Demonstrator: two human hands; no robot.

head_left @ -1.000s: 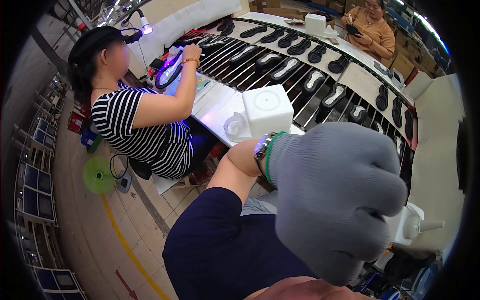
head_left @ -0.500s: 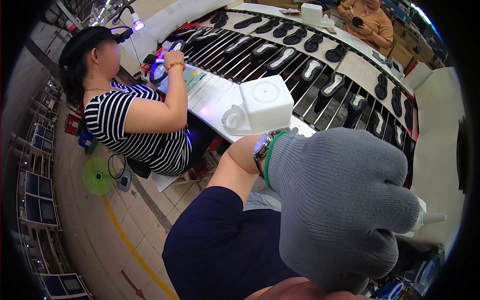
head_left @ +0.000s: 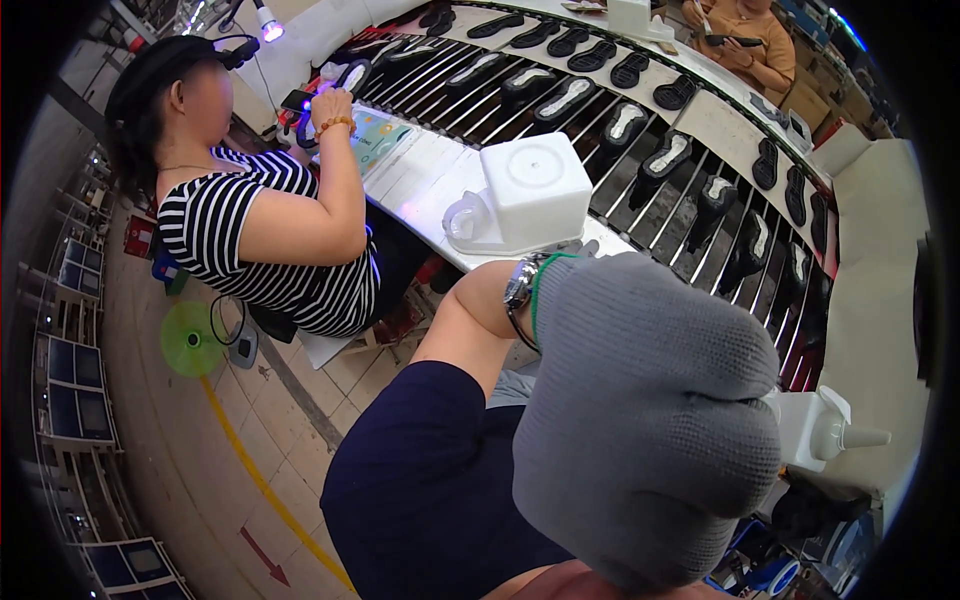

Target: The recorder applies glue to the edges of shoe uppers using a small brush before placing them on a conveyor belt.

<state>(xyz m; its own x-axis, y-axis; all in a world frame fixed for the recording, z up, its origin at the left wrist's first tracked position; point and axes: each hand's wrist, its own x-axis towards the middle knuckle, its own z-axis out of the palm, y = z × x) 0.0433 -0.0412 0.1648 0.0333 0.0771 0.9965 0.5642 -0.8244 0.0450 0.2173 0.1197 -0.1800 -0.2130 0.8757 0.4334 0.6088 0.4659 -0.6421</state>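
My left hand (head_left: 650, 420), in a grey knit glove with a green cuff, is raised large in front of the view. Its fingers are folded inward; anything inside them is hidden. A metal watch (head_left: 520, 283) sits on that wrist. Past the wrist, beside a white plastic container (head_left: 537, 185), shows a small grey fingertip-like piece (head_left: 588, 247). This may be my right glove; the rest of my right hand is hidden. Beyond lie several black shoe uppers (head_left: 712, 205) on a roller conveyor, soles up, with pale middles.
Black outsoles (head_left: 675, 92) line a pale shelf behind the rollers. At left, a person in a striped top (head_left: 270, 240) works under a violet light. Another person in orange (head_left: 750, 50) holds a dark sole across the line. A white spouted container (head_left: 820, 430) stands at right.
My left glove has shifted left and rolled slightly, uncovering more of the white spouted container. The person in orange now holds a dark sole level. The striped-top person's hand has moved slightly left.
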